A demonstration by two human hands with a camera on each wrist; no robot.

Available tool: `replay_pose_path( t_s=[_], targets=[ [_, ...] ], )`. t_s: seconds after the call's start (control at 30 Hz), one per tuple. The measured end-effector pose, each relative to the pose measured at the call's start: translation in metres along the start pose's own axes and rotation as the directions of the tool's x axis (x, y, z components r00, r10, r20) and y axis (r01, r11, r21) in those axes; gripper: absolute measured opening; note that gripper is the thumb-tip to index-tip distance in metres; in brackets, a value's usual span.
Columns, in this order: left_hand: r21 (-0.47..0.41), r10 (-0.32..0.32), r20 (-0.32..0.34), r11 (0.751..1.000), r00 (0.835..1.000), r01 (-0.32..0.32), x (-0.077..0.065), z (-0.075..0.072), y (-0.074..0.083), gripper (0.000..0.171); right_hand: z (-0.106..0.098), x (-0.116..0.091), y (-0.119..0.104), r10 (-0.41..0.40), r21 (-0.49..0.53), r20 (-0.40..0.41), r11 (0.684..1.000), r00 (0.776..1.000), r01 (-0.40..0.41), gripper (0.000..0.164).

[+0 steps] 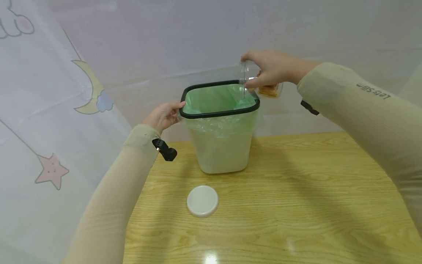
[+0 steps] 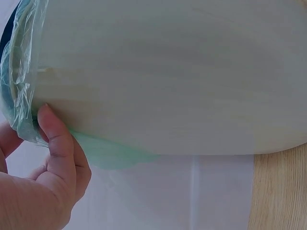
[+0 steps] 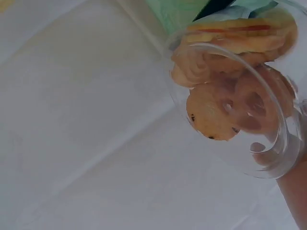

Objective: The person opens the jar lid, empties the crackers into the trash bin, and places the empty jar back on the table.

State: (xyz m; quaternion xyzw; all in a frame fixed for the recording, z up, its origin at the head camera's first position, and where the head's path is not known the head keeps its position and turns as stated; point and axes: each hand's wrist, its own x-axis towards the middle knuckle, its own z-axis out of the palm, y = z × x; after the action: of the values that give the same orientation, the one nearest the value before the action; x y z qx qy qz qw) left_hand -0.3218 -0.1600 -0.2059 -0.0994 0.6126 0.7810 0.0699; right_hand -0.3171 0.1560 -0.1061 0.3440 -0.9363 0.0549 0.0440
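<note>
My left hand (image 1: 163,115) pinches the left side of the black rim of a pale trash bin (image 1: 222,146). In the left wrist view, its fingers (image 2: 60,136) hold the folded-over edge of a thin green bin liner (image 2: 110,148). Above the bin's right rim, my right hand (image 1: 273,69) grips a clear plastic jar (image 1: 243,79) lying on its side, its ridged mouth end over the bin opening. Several cookies (image 3: 235,96) of different shapes sit inside the jar, seen through its clear base in the right wrist view. The bin's bottom is hidden.
A round white lid (image 1: 202,201) lies on the wood-grain table (image 1: 280,205) in front of the bin. Behind and to the left hangs a pale cloth (image 1: 148,44) with a printed moon and star. Black bands circle both wrists.
</note>
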Motion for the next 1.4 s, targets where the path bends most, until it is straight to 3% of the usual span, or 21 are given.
replay_pose_path(
  t_s=[0.2,0.6,0.7,0.83,1.17,1.4],
  targets=[
    [-0.009,-0.008,-0.002,1.0,1.0,0.008,0.001,0.0,0.0,0.017,0.001,0.001,-0.001,-0.027,-0.097,0.012,0.995,1.0,0.028,0.076],
    [-0.03,-0.007,0.02,1.0,1.0,0.008,-0.001,-0.001,0.0,0.012,0.001,-0.003,0.009,0.043,-0.197,0.073,0.98,0.996,-0.028,0.121],
    [-0.022,-0.004,0.023,1.0,1.0,0.004,-0.001,-0.003,0.0,0.013,0.003,-0.004,0.011,0.065,-0.238,0.067,0.97,0.996,-0.047,0.127],
    [-0.016,-0.003,0.02,1.0,1.0,0.003,0.0,-0.004,0.0,0.011,0.008,-0.005,0.012,0.059,-0.276,0.023,0.96,0.998,-0.051,0.122],
    [-0.004,0.021,0.032,1.0,0.999,-0.021,0.002,-0.007,-0.002,0.01,0.02,-0.01,0.01,-0.082,-0.463,-0.086,0.886,0.993,0.033,0.11],
    [0.002,0.018,0.023,1.0,1.0,-0.018,0.002,-0.007,-0.003,0.006,0.022,-0.013,0.016,-0.232,-0.538,-0.172,0.836,0.957,0.106,0.107]
  ],
)
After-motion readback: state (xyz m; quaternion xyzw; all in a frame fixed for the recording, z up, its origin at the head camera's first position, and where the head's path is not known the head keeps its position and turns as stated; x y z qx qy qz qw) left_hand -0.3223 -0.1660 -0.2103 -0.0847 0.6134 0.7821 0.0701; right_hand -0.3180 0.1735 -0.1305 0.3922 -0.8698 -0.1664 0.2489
